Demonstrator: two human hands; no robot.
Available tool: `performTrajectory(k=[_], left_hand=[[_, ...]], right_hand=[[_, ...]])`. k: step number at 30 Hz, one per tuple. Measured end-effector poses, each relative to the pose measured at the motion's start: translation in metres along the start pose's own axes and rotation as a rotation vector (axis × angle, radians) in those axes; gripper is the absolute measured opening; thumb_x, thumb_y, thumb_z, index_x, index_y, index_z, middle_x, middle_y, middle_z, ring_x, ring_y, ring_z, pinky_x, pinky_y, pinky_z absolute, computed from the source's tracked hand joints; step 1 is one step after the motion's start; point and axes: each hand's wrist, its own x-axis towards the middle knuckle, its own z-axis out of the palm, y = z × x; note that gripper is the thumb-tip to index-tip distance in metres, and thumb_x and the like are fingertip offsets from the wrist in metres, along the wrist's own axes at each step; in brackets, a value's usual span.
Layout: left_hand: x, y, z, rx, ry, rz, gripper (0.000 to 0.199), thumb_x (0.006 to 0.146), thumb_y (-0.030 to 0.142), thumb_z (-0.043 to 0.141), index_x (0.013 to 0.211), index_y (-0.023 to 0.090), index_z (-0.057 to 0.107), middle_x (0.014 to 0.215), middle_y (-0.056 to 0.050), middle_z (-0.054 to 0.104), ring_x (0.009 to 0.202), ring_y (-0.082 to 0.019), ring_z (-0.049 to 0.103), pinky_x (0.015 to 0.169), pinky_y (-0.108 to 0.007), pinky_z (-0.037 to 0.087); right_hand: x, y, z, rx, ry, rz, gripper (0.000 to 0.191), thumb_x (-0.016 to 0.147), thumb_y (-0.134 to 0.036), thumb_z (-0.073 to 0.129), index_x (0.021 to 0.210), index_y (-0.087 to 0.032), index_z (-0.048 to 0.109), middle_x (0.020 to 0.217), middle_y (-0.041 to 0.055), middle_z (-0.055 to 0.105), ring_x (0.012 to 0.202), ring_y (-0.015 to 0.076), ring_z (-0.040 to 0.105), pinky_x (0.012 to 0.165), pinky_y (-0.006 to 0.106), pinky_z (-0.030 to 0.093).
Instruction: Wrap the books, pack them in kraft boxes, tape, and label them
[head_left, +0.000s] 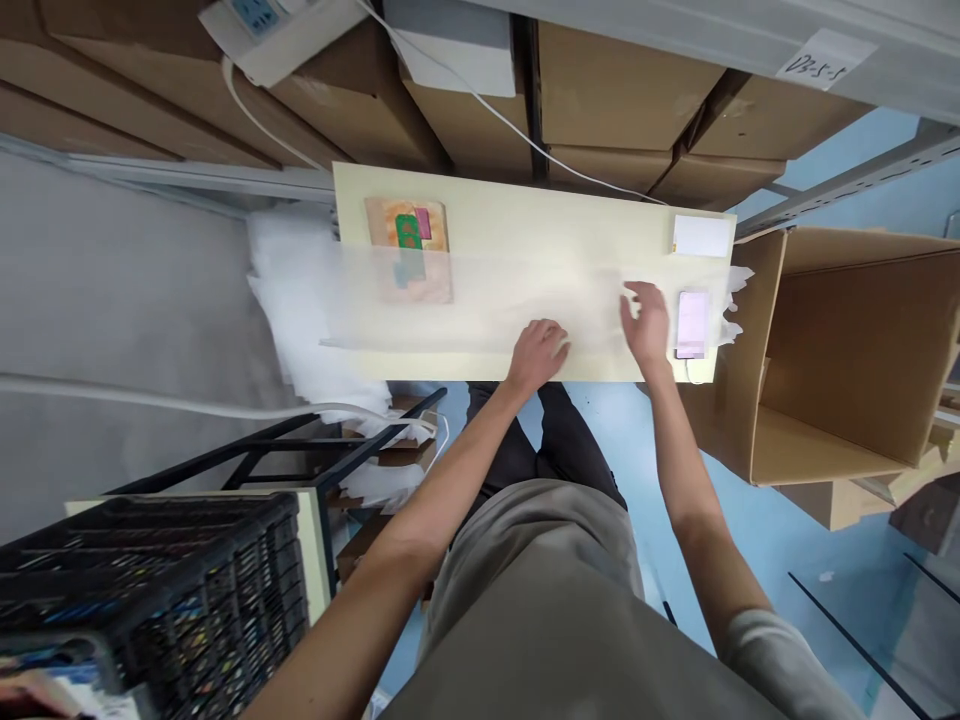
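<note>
From where I stand, a person in a grey top faces a long, pale cream surface [540, 222], with a translucent white sheet [480, 305] spread lengthwise along it. The sheet covers the lower part of a colourful flat packet [409, 222] near the left end and runs on toward a heap of white wrapping [289, 290] beyond that edge. The left hand [540, 352] lies palm down over the sheet by the near edge, fingers loosely bent; whether it pinches the film I cannot tell. The right hand [645, 318] is unclenched, thumb and fingertips apart with nothing visible between them, just beside a phone [691, 325]. The film looks thin and light, so a quick tug could crease it or drag the packet out of line. A rightward sweep might knock the phone, whose cable [688, 372] lies by the near edge and could snag a wrist. Bare room lies along the far middle of the surface, between the packet and a small white box [701, 236]. The right end is tight, with an open carton [847, 350] close beyond it; stacked boxes [626, 85] line the far side, and the person's legs stand at the near edge.
</note>
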Motion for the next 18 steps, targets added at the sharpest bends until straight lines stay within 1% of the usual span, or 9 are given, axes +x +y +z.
performTrajectory(k=[1, 2, 4, 6, 8, 10, 14, 16, 18], left_hand=[[-0.001, 0.005, 0.006, 0.015, -0.05, 0.018, 0.02, 0.105, 0.031, 0.067, 0.118, 0.021, 0.079, 0.126, -0.017, 0.072, 0.122, -0.036, 0.067, 0.109, -0.054, 0.057], [-0.002, 0.008, 0.01, 0.032, -0.089, 0.031, 0.022, 0.104, 0.031, 0.07, 0.12, 0.02, 0.079, 0.127, -0.018, 0.072, 0.123, -0.037, 0.066, 0.108, -0.054, 0.058], [-0.003, 0.01, 0.016, 0.068, -0.137, 0.051, 0.019, 0.103, 0.027, 0.07, 0.119, 0.02, 0.079, 0.129, -0.018, 0.07, 0.125, -0.038, 0.064, 0.103, -0.053, 0.057], [-0.004, 0.009, 0.019, 0.099, -0.152, 0.068, 0.019, 0.107, 0.02, 0.061, 0.112, 0.021, 0.08, 0.127, -0.018, 0.07, 0.123, -0.036, 0.064, 0.099, -0.051, 0.056], [-0.005, 0.006, 0.019, 0.11, -0.144, 0.083, 0.027, 0.109, 0.014, 0.053, 0.107, 0.021, 0.079, 0.123, -0.017, 0.07, 0.118, -0.034, 0.064, 0.096, -0.049, 0.055], [-0.005, 0.005, 0.021, 0.094, -0.14, 0.094, 0.03, 0.109, 0.01, 0.05, 0.106, 0.021, 0.078, 0.121, -0.016, 0.07, 0.115, -0.033, 0.064, 0.094, -0.048, 0.055], [-0.004, 0.013, 0.026, 0.061, -0.144, 0.085, 0.03, 0.108, 0.005, 0.053, 0.109, 0.02, 0.078, 0.117, -0.014, 0.074, 0.113, -0.03, 0.067, 0.095, -0.042, 0.055], [-0.003, 0.02, 0.027, 0.05, -0.155, 0.089, 0.028, 0.109, 0.007, 0.055, 0.114, 0.019, 0.079, 0.117, -0.013, 0.076, 0.113, -0.028, 0.069, 0.097, -0.04, 0.056], [-0.003, 0.026, 0.024, 0.012, -0.157, 0.11, 0.024, 0.112, 0.014, 0.059, 0.126, 0.018, 0.079, 0.12, -0.013, 0.079, 0.113, -0.028, 0.072, 0.102, -0.041, 0.058]], right_hand=[[0.015, -0.01, 0.015, -0.028, -0.104, -0.03, 0.04, 0.11, -0.027, 0.053, 0.146, -0.022, 0.071, 0.153, 0.016, 0.068, 0.131, 0.0303, 0.069, 0.113, 0.049, 0.063], [0.029, -0.018, 0.027, -0.079, -0.183, -0.03, 0.043, 0.109, -0.023, 0.053, 0.149, -0.02, 0.069, 0.159, 0.0175, 0.065, 0.131, 0.0312, 0.069, 0.113, 0.05, 0.062], [0.053, -0.028, 0.046, -0.219, -0.28, 0.019, 0.047, 0.107, -0.017, 0.051, 0.152, -0.014, 0.064, 0.162, 0.0225, 0.061, 0.129, 0.0334, 0.071, 0.113, 0.052, 0.061], [0.068, -0.031, 0.053, -0.357, -0.342, 0.067, 0.042, 0.108, -0.015, 0.05, 0.147, -0.011, 0.065, 0.157, 0.0255, 0.062, 0.124, 0.0348, 0.073, 0.11, 0.053, 0.06], [0.075, -0.031, 0.054, -0.453, -0.384, 0.069, 0.035, 0.111, -0.016, 0.047, 0.138, -0.011, 0.068, 0.151, 0.0254, 0.065, 0.119, 0.0344, 0.074, 0.107, 0.052, 0.061], [0.078, -0.027, 0.051, -0.504, -0.383, 0.036, 0.032, 0.113, -0.018, 0.044, 0.133, -0.012, 0.069, 0.147, 0.0245, 0.065, 0.115, 0.0326, 0.074, 0.103, 0.049, 0.061], [0.083, -0.015, 0.047, -0.551, -0.264, 0.019, 0.029, 0.113, -0.02, 0.043, 0.128, -0.015, 0.068, 0.144, 0.0224, 0.066, 0.114, 0.03, 0.072, 0.097, 0.044, 0.062], [0.083, -0.013, 0.048, -0.551, -0.201, 0.033, 0.029, 0.111, -0.019, 0.044, 0.128, -0.016, 0.067, 0.143, 0.0218, 0.065, 0.116, 0.0309, 0.072, 0.096, 0.044, 0.063], [0.077, -0.019, 0.053, -0.527, -0.132, 0.019, 0.032, 0.111, -0.019, 0.046, 0.136, -0.016, 0.065, 0.147, 0.0225, 0.063, 0.122, 0.0326, 0.071, 0.098, 0.046, 0.064]])
